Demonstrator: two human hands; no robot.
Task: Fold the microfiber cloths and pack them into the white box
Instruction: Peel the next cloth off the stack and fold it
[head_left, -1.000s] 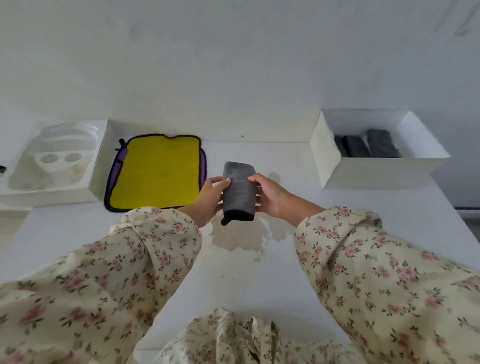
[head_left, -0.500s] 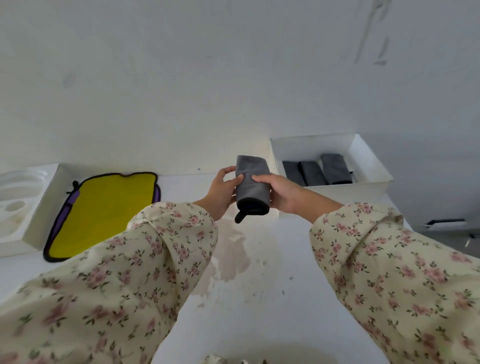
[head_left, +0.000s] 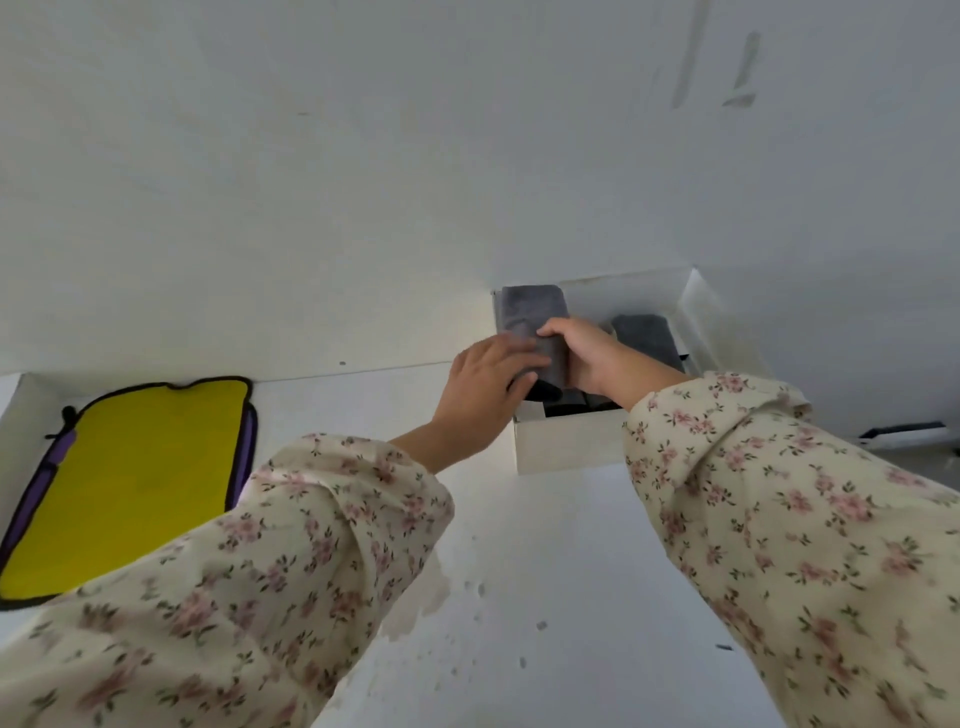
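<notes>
The left hand (head_left: 483, 387) and right hand (head_left: 597, 358) grip the folded grey cloth (head_left: 530, 312) by its sides above the white box (head_left: 566, 449)'s left end; it looks soft, light, and apt to unfold unless squeezed.

The white desk (head_left: 545, 545) runs back to a white wall and carries pale brownish stains (head_left: 415, 608) and specks near its middle. On its left a yellow cloth (head_left: 140, 478) edged in black lies flat on a purple cloth (head_left: 250, 441), whose rim shows along both sides. At the far right a white box (head_left: 566, 447) stands on the desk, against the wall.
</notes>
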